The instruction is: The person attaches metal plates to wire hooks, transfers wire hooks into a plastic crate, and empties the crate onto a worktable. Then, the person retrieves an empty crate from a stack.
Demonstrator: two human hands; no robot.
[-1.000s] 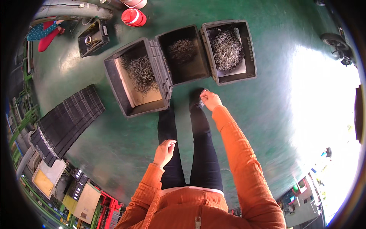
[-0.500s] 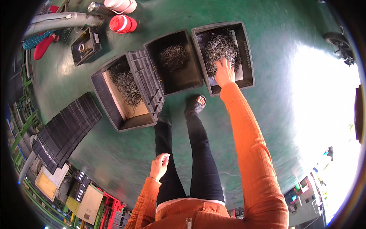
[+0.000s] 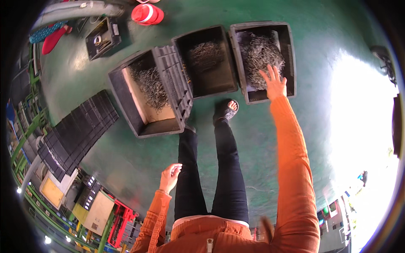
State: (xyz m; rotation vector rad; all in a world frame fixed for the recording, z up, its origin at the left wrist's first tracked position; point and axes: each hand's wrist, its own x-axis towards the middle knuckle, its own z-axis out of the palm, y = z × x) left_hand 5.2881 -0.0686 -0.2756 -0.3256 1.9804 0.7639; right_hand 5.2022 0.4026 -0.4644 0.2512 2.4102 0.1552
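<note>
Head view: right hand (image 3: 276, 84) is held at the near right part of the right grey crate (image 3: 290, 63), fingers spread, palm down; contact with the thin metal hook-like pieces (image 3: 261, 57) heaped there cannot be told. Wrist is carried over the crate's near rim; the right wall stands just beside the hand, the left wall farther off. Crate top is uncovered, so the approach is from above. Middle crate (image 3: 219, 82), with a smaller, darker heap, is set close along the left wall. Left crate (image 3: 160, 127) is angled beyond it, ribbed side turned toward the middle one. Green floor (image 3: 261, 143) is exposed right of the crates and between their near edges and the legs; the right shoe (image 3: 223, 110) is planted just below the middle crate. Left hand (image 3: 170, 177) is held beside the left leg, fingers loosely curled; whether anything is gripped cannot be told. Versus half a second ago: right fingers were bunched on the heap, now fanned out and shifted toward the crate's right side. Crates are seen farther right in the view. Left hand's pose is nearly unchanged.
</note>
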